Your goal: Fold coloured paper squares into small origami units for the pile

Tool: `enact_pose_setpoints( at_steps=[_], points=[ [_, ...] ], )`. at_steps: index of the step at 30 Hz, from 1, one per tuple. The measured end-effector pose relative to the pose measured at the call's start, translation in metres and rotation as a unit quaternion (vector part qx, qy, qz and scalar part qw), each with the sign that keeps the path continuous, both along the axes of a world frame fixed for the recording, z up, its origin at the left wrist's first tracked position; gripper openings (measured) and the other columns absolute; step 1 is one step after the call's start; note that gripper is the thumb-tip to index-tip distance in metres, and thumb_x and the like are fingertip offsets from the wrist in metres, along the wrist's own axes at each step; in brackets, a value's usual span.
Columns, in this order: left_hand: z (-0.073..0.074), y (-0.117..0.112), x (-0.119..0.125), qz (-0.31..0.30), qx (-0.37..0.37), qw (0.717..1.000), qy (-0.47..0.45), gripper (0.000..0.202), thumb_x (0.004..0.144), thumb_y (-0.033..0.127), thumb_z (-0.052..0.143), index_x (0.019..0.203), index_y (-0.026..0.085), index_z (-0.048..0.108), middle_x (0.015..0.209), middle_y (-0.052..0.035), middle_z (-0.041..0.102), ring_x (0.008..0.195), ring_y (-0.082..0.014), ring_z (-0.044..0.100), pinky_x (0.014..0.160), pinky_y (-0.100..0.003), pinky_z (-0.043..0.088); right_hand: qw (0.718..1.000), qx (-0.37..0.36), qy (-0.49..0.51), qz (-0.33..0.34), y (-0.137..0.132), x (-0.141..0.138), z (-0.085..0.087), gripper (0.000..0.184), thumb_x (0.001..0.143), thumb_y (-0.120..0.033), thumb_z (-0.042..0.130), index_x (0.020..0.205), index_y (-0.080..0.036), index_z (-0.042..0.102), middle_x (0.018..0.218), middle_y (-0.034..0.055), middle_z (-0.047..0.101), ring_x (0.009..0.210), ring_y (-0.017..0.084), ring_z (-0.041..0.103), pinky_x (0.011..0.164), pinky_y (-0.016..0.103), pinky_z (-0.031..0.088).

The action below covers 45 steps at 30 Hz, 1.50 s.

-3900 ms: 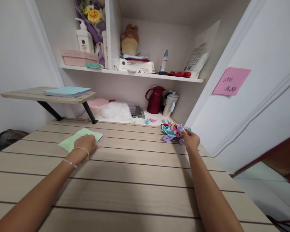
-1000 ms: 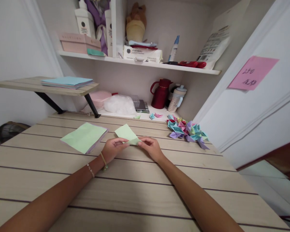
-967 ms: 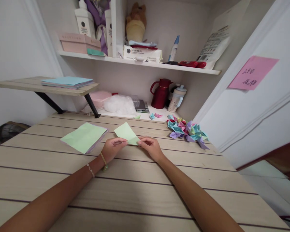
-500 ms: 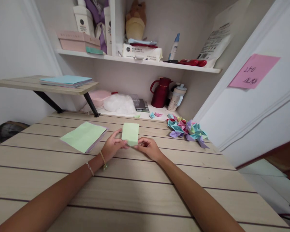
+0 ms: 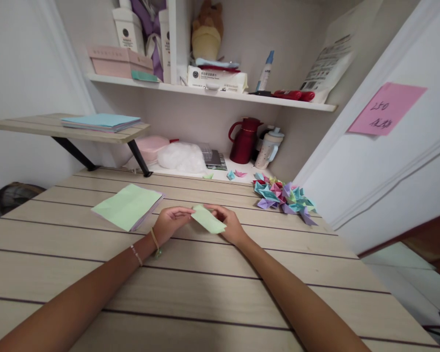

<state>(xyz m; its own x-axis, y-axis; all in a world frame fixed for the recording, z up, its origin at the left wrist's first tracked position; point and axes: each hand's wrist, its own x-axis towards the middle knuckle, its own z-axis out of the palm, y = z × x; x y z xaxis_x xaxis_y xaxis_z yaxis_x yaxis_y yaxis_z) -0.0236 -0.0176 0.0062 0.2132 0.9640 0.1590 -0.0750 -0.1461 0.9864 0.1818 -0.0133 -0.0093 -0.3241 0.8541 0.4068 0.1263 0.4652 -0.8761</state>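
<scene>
Both my hands meet over the middle of the wooden table [image 5: 205,293], pinching a folded light-green paper [image 5: 209,220]. My left hand [image 5: 170,222] grips its left end and my right hand [image 5: 229,222] holds the far edge, with the paper tilted down toward the right. A stack of flat coloured sheets [image 5: 128,206], green on top, lies to the left of my left hand. A pile of folded paper pieces [image 5: 282,198] in blue, pink and purple sits to the right, beyond my right hand.
A small raised wooden shelf [image 5: 58,129] with blue sheets stands at the back left. Behind the table are a red jug [image 5: 244,142], a cup [image 5: 268,146] and a white bag [image 5: 179,157]. A white door with a pink note [image 5: 385,108] bounds the right side.
The green paper stood upright between my hands half a second ago; now it is turned down and lies slanted to the right. Earlier my left hand rested on the stack and my right at the pile.
</scene>
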Motion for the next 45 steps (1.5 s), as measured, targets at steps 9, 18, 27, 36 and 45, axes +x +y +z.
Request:
enact_pose_setpoints(
  at_steps=[9,18,27,36,45],
  points=[
    [-0.006,0.003,0.001,0.028,0.007,0.999,-0.014,0.039,0.055,0.021,0.076,0.091,0.011,0.064,0.089,-0.0095,0.070,0.084,-0.0192,0.064,0.083,-0.033,0.049,0.999,-0.015,0.044,-0.012,-0.001,-0.002,0.004,0.018,0.066,-0.033,0.068,0.080,-0.021,0.070,0.093,0.0064,0.067,0.089,0.022,0.061,0.077,0.032,0.047],
    [-0.007,0.000,0.005,-0.012,-0.007,0.999,0.030,0.029,0.057,0.022,0.074,0.081,0.013,0.062,0.076,-0.0041,0.067,0.072,-0.0137,0.063,0.072,-0.026,0.049,0.993,-0.081,0.076,-0.040,0.000,-0.003,0.000,0.045,0.066,-0.036,0.068,0.107,-0.020,0.058,0.081,0.0031,0.068,0.071,0.017,0.061,0.062,0.027,0.048],
    [-0.002,-0.004,0.006,-0.033,0.030,0.998,0.034,0.055,0.068,0.023,0.066,0.116,0.019,0.039,0.079,-0.0011,0.062,0.065,-0.0092,0.057,0.060,-0.020,0.042,0.986,-0.126,0.105,-0.028,0.004,-0.003,-0.002,0.035,0.068,-0.037,0.066,0.097,-0.017,0.064,0.078,0.0047,0.068,0.069,0.015,0.060,0.067,0.028,0.047],
    [-0.005,0.001,0.005,-0.025,0.021,0.998,0.053,0.054,0.068,0.027,0.066,0.116,0.016,0.044,0.080,-0.0027,0.062,0.071,-0.0122,0.058,0.065,-0.022,0.044,0.976,-0.159,0.139,-0.048,0.000,-0.005,0.002,0.047,0.055,-0.032,0.076,0.096,-0.016,0.061,0.068,0.0034,0.069,0.061,0.016,0.061,0.063,0.030,0.049],
    [-0.011,0.007,-0.002,-0.102,0.013,0.992,0.079,0.021,0.070,0.031,0.064,0.081,0.013,0.063,0.073,-0.0031,0.064,0.059,-0.0110,0.054,0.055,-0.022,0.043,0.966,-0.209,0.153,-0.014,-0.006,-0.014,0.000,0.032,0.049,-0.026,0.079,0.075,-0.015,0.064,0.053,-0.0022,0.064,0.047,0.010,0.055,0.051,0.023,0.044]
  ],
)
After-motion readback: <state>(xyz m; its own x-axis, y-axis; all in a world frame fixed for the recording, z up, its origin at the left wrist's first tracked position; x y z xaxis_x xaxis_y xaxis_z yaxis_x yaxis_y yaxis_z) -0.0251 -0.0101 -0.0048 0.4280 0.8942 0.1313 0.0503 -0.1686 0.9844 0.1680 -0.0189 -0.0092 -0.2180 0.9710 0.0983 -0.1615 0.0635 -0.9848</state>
